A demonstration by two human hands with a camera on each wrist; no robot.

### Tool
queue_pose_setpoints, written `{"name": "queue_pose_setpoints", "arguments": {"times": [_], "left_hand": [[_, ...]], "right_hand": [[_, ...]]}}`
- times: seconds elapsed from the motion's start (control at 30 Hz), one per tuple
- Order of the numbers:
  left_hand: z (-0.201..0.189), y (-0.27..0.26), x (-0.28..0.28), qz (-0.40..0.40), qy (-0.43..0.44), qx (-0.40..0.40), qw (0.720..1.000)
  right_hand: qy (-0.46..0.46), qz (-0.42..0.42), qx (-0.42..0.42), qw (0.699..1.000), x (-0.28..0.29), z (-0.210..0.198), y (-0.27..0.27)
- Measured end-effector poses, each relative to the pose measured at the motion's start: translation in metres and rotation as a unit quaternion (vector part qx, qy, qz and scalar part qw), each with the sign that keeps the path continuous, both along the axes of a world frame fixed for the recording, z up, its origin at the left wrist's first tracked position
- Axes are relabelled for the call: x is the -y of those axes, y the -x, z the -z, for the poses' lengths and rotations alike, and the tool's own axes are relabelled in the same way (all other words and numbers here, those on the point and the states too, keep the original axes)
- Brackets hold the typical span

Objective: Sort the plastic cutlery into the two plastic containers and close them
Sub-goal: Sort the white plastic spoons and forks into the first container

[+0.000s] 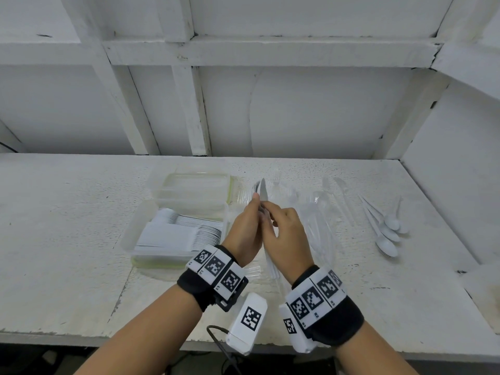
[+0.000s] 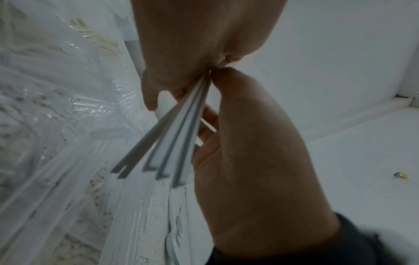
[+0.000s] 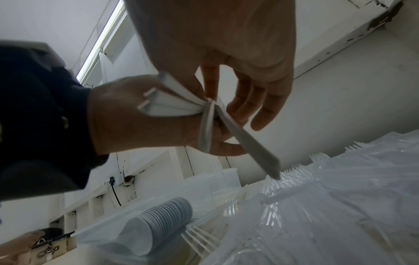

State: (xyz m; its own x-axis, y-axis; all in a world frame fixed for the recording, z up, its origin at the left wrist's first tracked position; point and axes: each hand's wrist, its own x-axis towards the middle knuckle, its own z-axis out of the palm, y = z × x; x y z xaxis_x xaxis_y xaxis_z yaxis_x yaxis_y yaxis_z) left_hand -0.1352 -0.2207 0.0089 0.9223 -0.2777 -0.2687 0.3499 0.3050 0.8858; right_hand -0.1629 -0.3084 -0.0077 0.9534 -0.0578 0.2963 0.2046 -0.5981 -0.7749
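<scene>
Both hands meet over the middle of the table: the left hand (image 1: 244, 231) grips a small bunch of white knives (image 1: 262, 192) with its fingers curled round the handles, blades pointing up and away, and the right hand (image 1: 284, 234) pinches one piece at the top of that bunch with thumb and forefinger, its other fingers loosely spread; the left wrist view shows about four or five handle ends fanned out below the grip (the exact count is blurred). My reading is that the person is squaring up a handful before it goes into a box, so the sort is partly done. Just left of the hands the near container (image 1: 135, 239) is open and already holds a long nested row of white spoons, too many to count. Behind it the second container (image 1: 162, 190) looks empty, with what seems to be a green-edged lid on or in it; I cannot tell which. There are two containers, and neither is shut. Still to sort: a heap of clear cutlery (image 1: 319, 220) under and just right of the hands, forks among them, count unreadable, and farther right a loose group of about four or five white spoons (image 1: 389, 234) on the bare table (image 1: 67, 212). Both lids remain to be pressed on
</scene>
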Motion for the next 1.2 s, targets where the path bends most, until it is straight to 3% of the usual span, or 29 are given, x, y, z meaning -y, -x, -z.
{"name": "queue_pose_setpoints", "arguments": {"times": [0.27,0.43,0.57,0.73,0.87,1.07,1.2], "left_hand": [[0.004,-0.004,-0.003,0.042,-0.037,-0.011,0.998],[-0.002,-0.008,-0.011,0.037,-0.049,0.037,0.997],[-0.004,-0.010,-0.008,-0.034,-0.050,0.055,0.997],[0.003,-0.014,-0.005,-0.112,-0.016,0.051,0.992],[0.003,-0.015,-0.008,-0.101,-0.004,0.029,0.994],[-0.001,-0.013,-0.018,-0.011,-0.048,0.021,0.999],[0.003,-0.008,-0.024,0.007,-0.075,0.015,0.997]], "right_hand": [[-0.047,-0.042,-0.052,0.997,0.007,-0.007,0.001],[-0.164,-0.096,-0.132,0.973,0.018,-0.013,-0.002],[-0.206,-0.145,-0.138,0.958,0.012,-0.016,0.001],[-0.220,-0.165,-0.231,0.933,0.004,-0.014,0.006],[-0.170,-0.145,-0.230,0.947,0.005,-0.012,0.007],[-0.157,-0.128,-0.195,0.960,0.007,-0.018,0.003],[-0.145,-0.091,-0.170,0.970,0.007,-0.018,-0.008]]}}
